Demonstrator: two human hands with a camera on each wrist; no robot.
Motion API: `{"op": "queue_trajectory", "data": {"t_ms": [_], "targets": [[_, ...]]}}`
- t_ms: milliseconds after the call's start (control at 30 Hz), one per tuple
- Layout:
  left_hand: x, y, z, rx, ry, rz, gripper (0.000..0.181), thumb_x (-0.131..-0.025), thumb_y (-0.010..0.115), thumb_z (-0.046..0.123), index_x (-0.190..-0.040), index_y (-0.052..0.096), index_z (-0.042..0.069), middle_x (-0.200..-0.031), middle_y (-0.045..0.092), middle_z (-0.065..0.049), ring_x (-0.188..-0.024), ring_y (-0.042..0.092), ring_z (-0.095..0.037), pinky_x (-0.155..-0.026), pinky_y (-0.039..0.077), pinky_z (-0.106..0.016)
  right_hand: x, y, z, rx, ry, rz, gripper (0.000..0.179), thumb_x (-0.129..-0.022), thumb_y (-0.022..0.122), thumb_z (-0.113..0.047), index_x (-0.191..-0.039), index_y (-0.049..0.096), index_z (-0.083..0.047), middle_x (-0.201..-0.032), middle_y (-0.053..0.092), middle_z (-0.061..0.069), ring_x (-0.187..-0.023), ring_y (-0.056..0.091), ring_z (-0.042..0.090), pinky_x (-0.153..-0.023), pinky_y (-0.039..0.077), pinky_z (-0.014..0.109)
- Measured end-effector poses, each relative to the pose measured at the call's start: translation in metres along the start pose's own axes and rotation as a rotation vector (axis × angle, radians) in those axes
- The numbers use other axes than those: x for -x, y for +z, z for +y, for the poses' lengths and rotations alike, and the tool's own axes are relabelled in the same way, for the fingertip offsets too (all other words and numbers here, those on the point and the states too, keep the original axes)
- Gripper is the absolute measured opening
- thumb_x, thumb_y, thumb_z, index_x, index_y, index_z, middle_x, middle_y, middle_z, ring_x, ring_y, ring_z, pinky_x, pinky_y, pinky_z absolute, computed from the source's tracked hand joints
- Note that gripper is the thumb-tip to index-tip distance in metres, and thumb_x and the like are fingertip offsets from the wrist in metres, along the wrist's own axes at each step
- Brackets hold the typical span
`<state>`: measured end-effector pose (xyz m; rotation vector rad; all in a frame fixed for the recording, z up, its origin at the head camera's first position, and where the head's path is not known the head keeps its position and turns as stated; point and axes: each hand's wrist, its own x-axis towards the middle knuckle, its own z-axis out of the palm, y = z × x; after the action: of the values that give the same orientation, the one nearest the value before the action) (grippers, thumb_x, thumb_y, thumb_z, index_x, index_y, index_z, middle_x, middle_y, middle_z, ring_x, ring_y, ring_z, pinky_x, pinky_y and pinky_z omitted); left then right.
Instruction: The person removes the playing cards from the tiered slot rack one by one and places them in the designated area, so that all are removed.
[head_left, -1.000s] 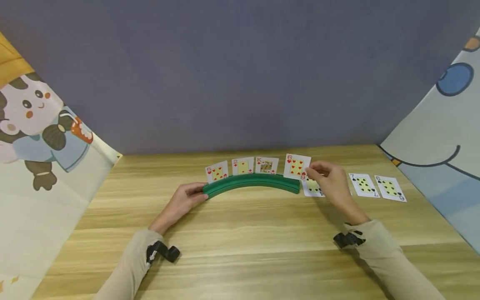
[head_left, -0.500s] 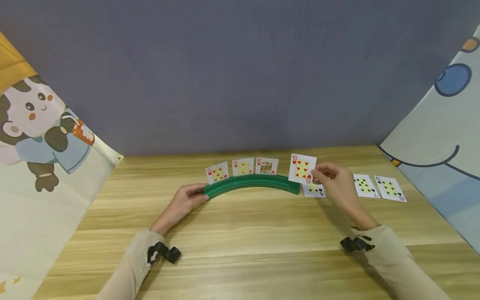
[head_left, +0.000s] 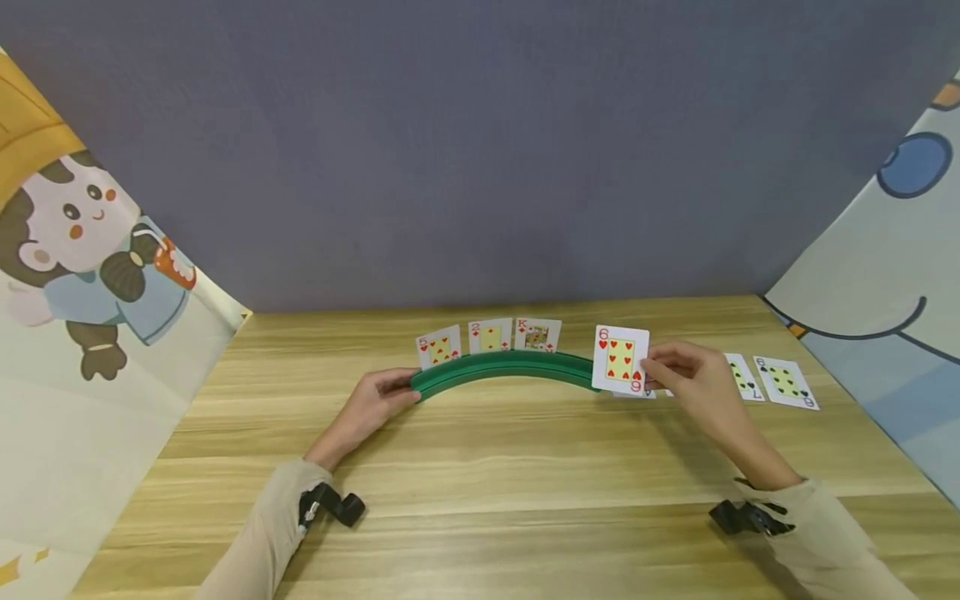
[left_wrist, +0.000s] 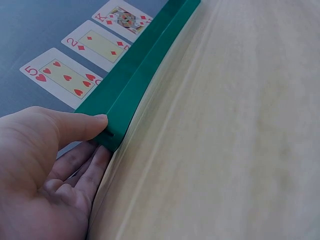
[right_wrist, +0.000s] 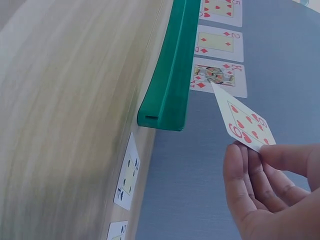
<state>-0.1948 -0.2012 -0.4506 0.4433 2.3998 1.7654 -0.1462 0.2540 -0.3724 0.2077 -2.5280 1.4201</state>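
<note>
A curved green playing-card holder lies on the table. My left hand grips its left end, thumb on top in the left wrist view. Upright in its slot stand the five of hearts, the two of diamonds and the king of diamonds. My right hand pinches the six of hearts by its lower right corner, between thumb and fingers. In the head view this card overlaps the holder's right end; the right wrist view shows it held up apart from the holder.
To the right, a row of black-suited cards lies face up on the wooden table, among them a seven of spades and a six of spades. My right hand and its card partly cover this row. A grey wall rises behind the table.
My right hand has drawn the six of hearts to the right and nearer to me, covering more of the row of spades. The left hand keeps its grip on the card holder.
</note>
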Motion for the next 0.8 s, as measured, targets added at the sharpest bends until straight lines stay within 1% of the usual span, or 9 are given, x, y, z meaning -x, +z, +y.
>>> {"op": "queue_trajectory", "data": {"t_ms": [167, 267, 433, 600, 700, 800], "targets": [[0.0, 0.0, 0.0, -0.007, 0.005, 0.005, 0.044, -0.092, 0.072, 0.007, -0.132, 0.06, -0.004, -0.125, 0.063, -0.026, -0.109, 0.065, -0.034, -0.087, 0.055, -0.025, 0.006, -0.006, -0.004, -0.024, 0.024, -0.012, 0.022, -0.095, 0.069, -0.011, -0.108, 0.068, 0.006, -0.095, 0.072, 0.019, -0.073, 0.071, 0.013, -0.065, 0.058, 0.023], [0.0, 0.0, 0.0, -0.01, 0.004, 0.004, 0.043, -0.092, 0.072, 0.007, -0.132, 0.06, -0.005, -0.125, 0.064, -0.026, -0.109, 0.065, -0.034, -0.087, 0.055, -0.024, 0.009, -0.009, -0.006, -0.045, 0.051, -0.034, 0.023, -0.095, 0.068, -0.009, -0.109, 0.067, 0.009, -0.095, 0.072, 0.018, -0.073, 0.072, 0.013, -0.067, 0.059, 0.026], [0.001, -0.001, 0.001, -0.014, 0.007, 0.005, 0.044, -0.091, 0.072, 0.007, -0.132, 0.06, -0.005, -0.125, 0.064, -0.026, -0.109, 0.065, -0.034, -0.088, 0.055, -0.025, 0.009, -0.016, -0.006, -0.105, 0.119, -0.121, 0.025, -0.096, 0.067, -0.008, -0.109, 0.063, 0.014, -0.092, 0.072, 0.017, -0.073, 0.072, 0.015, -0.069, 0.061, 0.035], [0.0, 0.0, 0.002, -0.014, 0.015, 0.003, 0.043, -0.091, 0.072, 0.007, -0.131, 0.06, -0.005, -0.125, 0.064, -0.025, -0.11, 0.065, -0.035, -0.088, 0.054, -0.026, 0.005, -0.02, -0.001, -0.153, 0.189, -0.204, 0.03, -0.096, 0.067, -0.008, -0.111, 0.061, 0.017, -0.089, 0.072, 0.017, -0.073, 0.072, 0.019, -0.069, 0.061, 0.039], [-0.001, 0.0, 0.001, -0.025, 0.02, 0.003, 0.044, -0.091, 0.072, 0.008, -0.132, 0.06, -0.004, -0.125, 0.064, -0.025, -0.11, 0.065, -0.035, -0.088, 0.054, -0.025, 0.003, -0.022, 0.003, -0.195, 0.251, -0.248, 0.035, -0.095, 0.067, -0.009, -0.115, 0.057, 0.019, -0.091, 0.072, 0.016, -0.074, 0.072, 0.022, -0.071, 0.061, 0.041], [-0.001, 0.0, 0.001, -0.032, 0.022, 0.0, 0.044, -0.091, 0.072, 0.008, -0.132, 0.06, -0.004, -0.125, 0.064, -0.025, -0.11, 0.065, -0.034, -0.088, 0.054, -0.025, 0.002, -0.025, 0.009, -0.231, 0.296, -0.281, 0.038, -0.095, 0.067, -0.008, -0.117, 0.054, 0.02, -0.091, 0.072, 0.016, -0.076, 0.073, 0.023, -0.072, 0.06, 0.041]]}}
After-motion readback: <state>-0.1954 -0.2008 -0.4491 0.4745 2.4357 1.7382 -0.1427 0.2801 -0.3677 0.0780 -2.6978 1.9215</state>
